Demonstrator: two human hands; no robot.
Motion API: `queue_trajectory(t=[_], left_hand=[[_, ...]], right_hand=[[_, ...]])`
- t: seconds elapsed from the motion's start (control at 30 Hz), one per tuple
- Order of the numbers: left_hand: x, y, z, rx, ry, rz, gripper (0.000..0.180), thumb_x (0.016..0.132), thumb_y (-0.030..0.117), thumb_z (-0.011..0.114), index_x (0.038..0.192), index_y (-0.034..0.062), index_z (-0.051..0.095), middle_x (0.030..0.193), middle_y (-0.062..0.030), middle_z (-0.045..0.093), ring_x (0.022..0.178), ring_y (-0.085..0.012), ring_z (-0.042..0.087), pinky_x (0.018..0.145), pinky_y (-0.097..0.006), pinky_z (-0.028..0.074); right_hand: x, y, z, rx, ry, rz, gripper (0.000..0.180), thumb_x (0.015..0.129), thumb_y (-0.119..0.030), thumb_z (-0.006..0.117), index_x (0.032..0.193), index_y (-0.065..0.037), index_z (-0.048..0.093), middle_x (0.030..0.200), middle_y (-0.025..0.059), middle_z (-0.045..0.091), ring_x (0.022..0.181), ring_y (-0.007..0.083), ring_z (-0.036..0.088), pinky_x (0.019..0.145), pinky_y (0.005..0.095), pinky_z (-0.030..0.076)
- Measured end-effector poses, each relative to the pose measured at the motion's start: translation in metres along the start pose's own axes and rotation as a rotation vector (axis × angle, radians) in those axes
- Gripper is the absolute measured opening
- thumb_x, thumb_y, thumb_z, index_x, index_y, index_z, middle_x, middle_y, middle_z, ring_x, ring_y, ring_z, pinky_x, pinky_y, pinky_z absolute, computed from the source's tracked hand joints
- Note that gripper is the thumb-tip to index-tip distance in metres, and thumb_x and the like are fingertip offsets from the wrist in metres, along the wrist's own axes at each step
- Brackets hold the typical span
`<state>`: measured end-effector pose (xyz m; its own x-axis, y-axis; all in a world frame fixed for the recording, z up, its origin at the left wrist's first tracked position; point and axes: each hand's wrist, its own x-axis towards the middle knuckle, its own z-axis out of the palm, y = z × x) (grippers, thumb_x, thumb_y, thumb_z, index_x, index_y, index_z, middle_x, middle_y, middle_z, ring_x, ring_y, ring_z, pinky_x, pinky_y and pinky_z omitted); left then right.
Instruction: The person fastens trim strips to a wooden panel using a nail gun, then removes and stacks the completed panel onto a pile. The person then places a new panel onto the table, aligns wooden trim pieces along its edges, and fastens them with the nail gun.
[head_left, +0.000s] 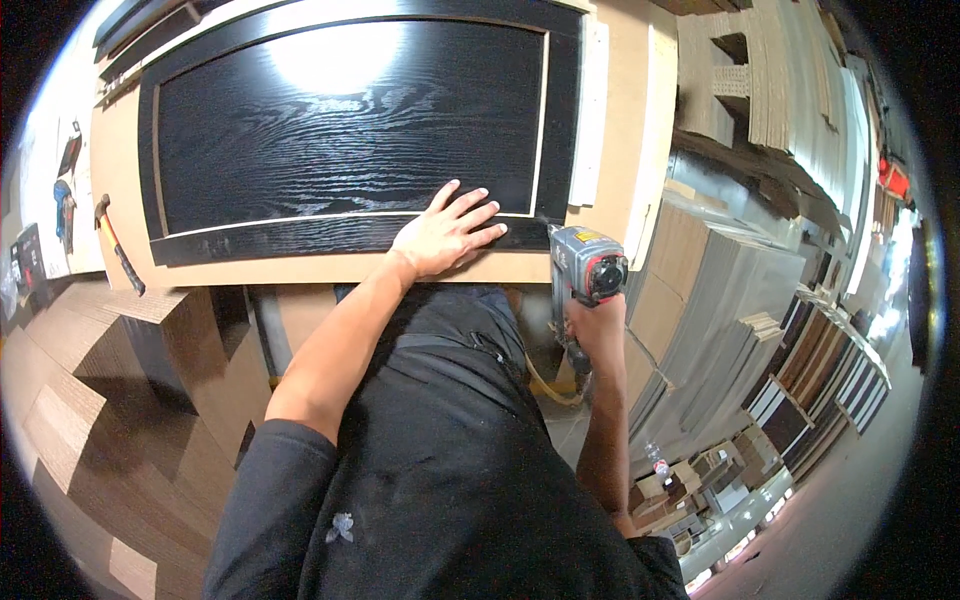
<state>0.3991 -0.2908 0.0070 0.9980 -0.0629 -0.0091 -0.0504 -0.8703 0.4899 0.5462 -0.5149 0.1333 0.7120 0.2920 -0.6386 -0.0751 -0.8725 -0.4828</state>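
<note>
A black wood-grain door panel (340, 130) with thin pale trim strips lies flat on a light brown workbench (120, 160). My left hand (447, 233) rests flat on the panel's near edge, fingers spread, pressing on its lower right part. My right hand (598, 325) grips the handle of a grey nail gun (585, 265) with a red and black cap. The gun's nose sits at the panel's lower right corner, just right of my left fingertips.
A hammer (118, 245) with an orange and black handle lies at the bench's left edge. A white strip (590, 110) lies right of the panel. Stacks of boards and panels (740, 290) fill the right side, and brown boards (90, 400) lie lower left.
</note>
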Motion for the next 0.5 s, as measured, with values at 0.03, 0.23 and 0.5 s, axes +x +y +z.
queue_trajectory(t=[0.03, 0.23, 0.5], left_hand=[[0.000, 0.000, -0.002, -0.007, -0.037, -0.006, 0.046, 0.098, 0.035, 0.056, 0.143, 0.0243, 0.053, 0.150, -0.0069, 0.048, 0.144, -0.0281, 0.037, 0.122, -0.056, 0.019], [-0.060, -0.023, -0.020, 0.065, 0.054, -0.169, 0.066, 0.087, 0.043, 0.069, 0.140, 0.0075, 0.051, 0.148, -0.0098, 0.048, 0.142, -0.0277, 0.039, 0.119, -0.059, 0.019], [-0.108, -0.051, -0.034, 0.063, 0.050, -0.260, 0.065, 0.085, 0.047, 0.070, 0.136, 0.0100, 0.055, 0.151, -0.0096, 0.045, 0.144, -0.0276, 0.036, 0.119, -0.058, 0.019]], right_hand=[[-0.003, -0.006, 0.003, 0.000, -0.005, -0.011, 0.015, 0.072, -0.006, 0.067, 0.086, 0.002, 0.066, 0.072, 0.0130, 0.068, 0.070, 0.0197, 0.067, 0.068, 0.0366, 0.053], [-0.028, -0.035, 0.035, 0.034, -0.076, 0.022, 0.014, 0.071, -0.009, 0.069, 0.075, 0.003, 0.064, 0.065, 0.0116, 0.065, 0.062, 0.0167, 0.065, 0.061, 0.0361, 0.051], [-0.034, -0.047, 0.077, -0.066, -0.041, -0.301, 0.017, 0.070, -0.008, 0.068, 0.082, 0.003, 0.065, 0.075, 0.0198, 0.068, 0.073, 0.0284, 0.071, 0.069, 0.0382, 0.054]])
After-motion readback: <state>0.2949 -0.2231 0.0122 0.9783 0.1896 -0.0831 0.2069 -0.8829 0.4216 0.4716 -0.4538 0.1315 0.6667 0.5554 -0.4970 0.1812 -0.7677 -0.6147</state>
